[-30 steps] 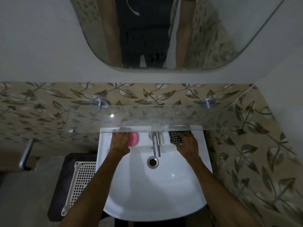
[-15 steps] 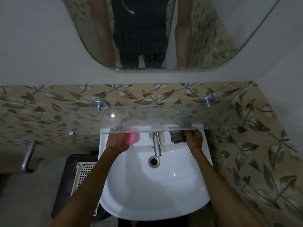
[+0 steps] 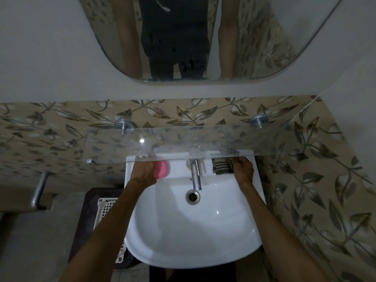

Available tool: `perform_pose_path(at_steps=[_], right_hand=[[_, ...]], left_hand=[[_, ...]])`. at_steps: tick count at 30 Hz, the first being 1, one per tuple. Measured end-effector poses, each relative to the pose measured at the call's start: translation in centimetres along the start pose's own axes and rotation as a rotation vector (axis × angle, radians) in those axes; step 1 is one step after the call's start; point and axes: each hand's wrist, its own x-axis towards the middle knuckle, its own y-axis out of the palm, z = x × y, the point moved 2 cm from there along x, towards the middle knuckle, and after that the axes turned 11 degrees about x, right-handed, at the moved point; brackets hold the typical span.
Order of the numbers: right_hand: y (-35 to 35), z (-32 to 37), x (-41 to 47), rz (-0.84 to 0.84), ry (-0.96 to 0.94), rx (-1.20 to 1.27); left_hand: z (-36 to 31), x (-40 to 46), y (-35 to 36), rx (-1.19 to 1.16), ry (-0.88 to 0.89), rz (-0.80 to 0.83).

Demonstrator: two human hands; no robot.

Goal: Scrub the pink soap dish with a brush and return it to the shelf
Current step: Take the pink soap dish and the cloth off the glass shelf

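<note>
The white sink (image 3: 193,231) serves as the landmark here. At its back ledge, left of the tap (image 3: 195,176), the left hand (image 3: 143,171) grips the pink soap dish (image 3: 161,169), its fingers curled round the dish's left side and reaching under the front edge of the glass shelf (image 3: 203,141). The dish sits at the sink's rear left corner, just below that shelf edge, partly covered by the hand.

At the sink's rear right corner, the right hand (image 3: 243,169) holds a dark striped scrubbing pad or brush (image 3: 221,165), its fingers curled over the right end; the exact kind of scrubber cannot be told. It lies on the ledge just right of the tap.

The drain (image 3: 192,196) shows in the basin in front of the tap. The glass shelf hangs above the sink's back edge on 2 metal pegs (image 3: 123,125). Above it a mirror (image 3: 193,37) reflects the person's arms and dark clothing. Left of the sink, lower down, stands a white perforated basket (image 3: 107,204), and further left a metal bar (image 3: 38,192) juts from the leaf-patterned tiled wall (image 3: 315,180).
</note>
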Motion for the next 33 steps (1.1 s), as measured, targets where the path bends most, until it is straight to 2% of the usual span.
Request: perform_pose_path(at_steps=[7,12,17,20,25,29,33], right_hand=[[-0.2,-0.2,-0.4,-0.058,0.109,0.217],[-0.7,0.8,-0.3,-0.141,0.239,0.512],[-1.1,1.6,-0.9,-0.151,0.319,0.719],[-1.6,1.7,-1.5,-0.089,0.323,0.799],[-2.6,2.5,-3.3,-0.068,0.346,0.944],[-3.8,4.2,-6.4,-0.024,0.348,1.01],[-4.6,6.3,-10.8,0.025,0.299,0.927]], left_hand=[[0.9,-0.6,-0.1,0.041,0.056,-0.026],[1.4,-1.6,-0.7,-0.132,0.035,-0.16],[1.3,-1.5,-1.5,-0.23,0.044,-0.113],[0.9,-1.6,-1.6,-0.254,0.032,-0.116],[0.3,-3.7,-1.8,-0.467,-0.09,-0.211],[-1.6,-7.6,-1.2,-0.743,-0.305,-0.131],[-5.1,-12.0,-1.8,-1.128,-0.506,-0.043]])
